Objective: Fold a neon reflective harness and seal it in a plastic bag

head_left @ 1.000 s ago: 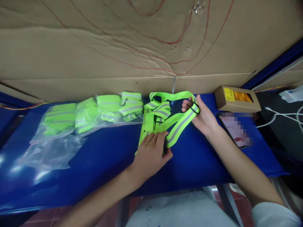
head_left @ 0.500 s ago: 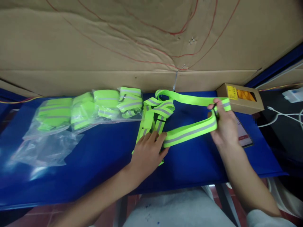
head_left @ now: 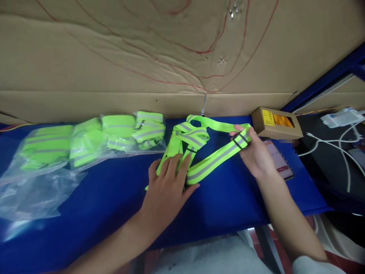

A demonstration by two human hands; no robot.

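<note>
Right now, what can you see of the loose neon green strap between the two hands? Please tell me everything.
The neon green strap looks like woven webbing with a grey reflective stripe along its middle. Unbagged, it is folded into several loops on the blue table. The left hand presses flat on the bundled end; the right hand pinches the far loop above the table, by a black slider. The run between them is nearly straight.

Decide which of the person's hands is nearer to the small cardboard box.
Right. The right hand grips the green strap just left of the cardboard box; the left hand presses the strap flat, much farther left.
</note>
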